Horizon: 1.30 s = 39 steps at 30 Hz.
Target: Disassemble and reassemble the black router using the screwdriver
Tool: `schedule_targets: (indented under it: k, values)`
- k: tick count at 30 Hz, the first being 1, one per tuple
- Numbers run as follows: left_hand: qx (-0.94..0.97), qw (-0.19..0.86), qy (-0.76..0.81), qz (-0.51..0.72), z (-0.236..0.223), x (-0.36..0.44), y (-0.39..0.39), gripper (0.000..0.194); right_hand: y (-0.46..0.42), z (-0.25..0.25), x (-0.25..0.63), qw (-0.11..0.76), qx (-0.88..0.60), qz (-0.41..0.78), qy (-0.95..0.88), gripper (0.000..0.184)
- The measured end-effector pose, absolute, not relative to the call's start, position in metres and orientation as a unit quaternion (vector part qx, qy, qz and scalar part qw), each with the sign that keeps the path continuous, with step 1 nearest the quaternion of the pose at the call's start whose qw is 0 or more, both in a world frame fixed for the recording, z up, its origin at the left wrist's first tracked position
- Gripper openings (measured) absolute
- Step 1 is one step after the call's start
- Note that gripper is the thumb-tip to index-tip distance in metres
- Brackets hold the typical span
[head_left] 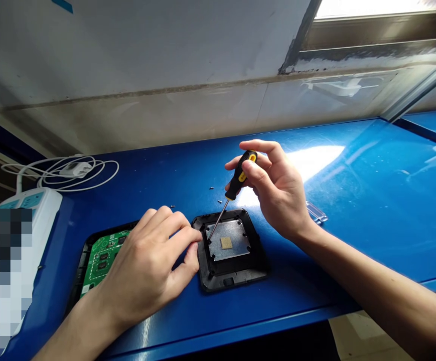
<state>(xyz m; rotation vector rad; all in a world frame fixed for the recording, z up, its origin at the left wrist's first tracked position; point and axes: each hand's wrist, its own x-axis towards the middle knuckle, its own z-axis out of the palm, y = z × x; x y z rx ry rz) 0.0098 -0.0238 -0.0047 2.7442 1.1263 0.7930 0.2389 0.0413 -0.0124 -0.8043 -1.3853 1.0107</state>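
My right hand (278, 193) grips a screwdriver (242, 173) by its black and yellow handle. The shaft slants down to the left, its tip at the left side of a silver metal plate (236, 249). That plate, with a small tan square pad (226, 242) on it, sits inside a black plastic cover (233, 282) lying on the blue table. At the cover's left edge, my left hand (157, 258) pinches the rim between thumb and fingers. Partly hidden behind my left wrist is a green circuit board (103, 253) in a black housing.
Small screws (220, 201) lie beyond the cover. A coiled white cable with a plug (75, 169) rests at the back left, near a white power strip (48, 200). Right of the cover, a clear plastic piece (316, 213) is partly behind my wrist. A wall (165, 115) borders the table.
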Motion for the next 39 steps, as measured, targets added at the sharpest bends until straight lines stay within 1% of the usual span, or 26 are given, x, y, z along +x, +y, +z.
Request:
schedule_targets:
  k: [13,21,30,39]
  values:
    - [0.897,0.047,0.370,0.237,-0.0066,0.0103,-0.0226,0.018,0.0434,-0.0145,0.2417,0.598,-0.322,0.421,-0.601,0.025]
    - [0.897,0.069,0.382,0.212,-0.0072,0.0117,-0.0217,0.020,0.0430,-0.0122,0.2429,0.592,-0.323,0.428,-0.602,0.024]
    - [0.900,0.086,0.380,0.199,-0.0073,0.0115,-0.0226,0.022,0.0424,-0.0104,0.2448,0.593,-0.317,0.429,-0.603,0.016]
    - [0.895,0.109,0.384,0.199,-0.0086,0.0110,-0.0233,0.023,0.0424,-0.0102,0.2459,0.596,-0.321,0.425,-0.601,0.016]
